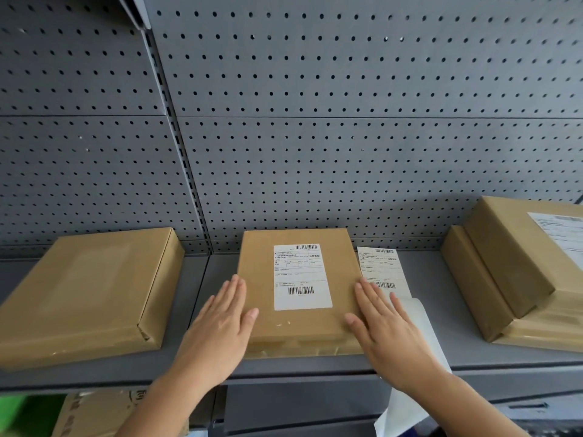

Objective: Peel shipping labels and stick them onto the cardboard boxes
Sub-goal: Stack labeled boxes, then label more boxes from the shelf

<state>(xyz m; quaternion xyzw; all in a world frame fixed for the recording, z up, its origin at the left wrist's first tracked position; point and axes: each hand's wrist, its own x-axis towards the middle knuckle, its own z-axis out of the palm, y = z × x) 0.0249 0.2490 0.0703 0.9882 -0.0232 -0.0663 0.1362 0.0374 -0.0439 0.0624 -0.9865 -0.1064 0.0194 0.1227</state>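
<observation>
At the centre of the frame a flat cardboard box (299, 323) is seen on the grey shelf (202, 279), a white shipping label (302, 276) stuck on its top. The left hand (220, 326) and right hand (388, 329) are laid flat at its sides, fingers spread, nothing grasped. A label strip (381, 269) lies just right of the box.

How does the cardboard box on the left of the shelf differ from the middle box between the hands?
The left box has a bare top; the middle box carries a white shipping label. The left box lies skewed and untouched; the middle box sits nearly square, with the left hand and right hand at its sides. Both are flat brown cardboard.
</observation>
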